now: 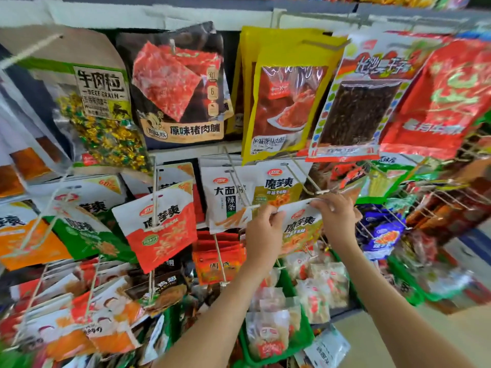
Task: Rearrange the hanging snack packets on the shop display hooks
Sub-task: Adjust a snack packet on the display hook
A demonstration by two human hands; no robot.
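I have the olive-and-white packet (300,227) held in front of the display's middle row, right of centre. The left hand (263,231) pinches its upper left corner and the right hand (336,216) pinches the right end of its top edge. That top edge runs roughly level between the hands, and the tip of the wire hook (322,192) sits just above it, nearest the right hand. I cannot make out the hang hole, but I judge it must meet that tip and then slide back toward the matching packet (276,191) behind.
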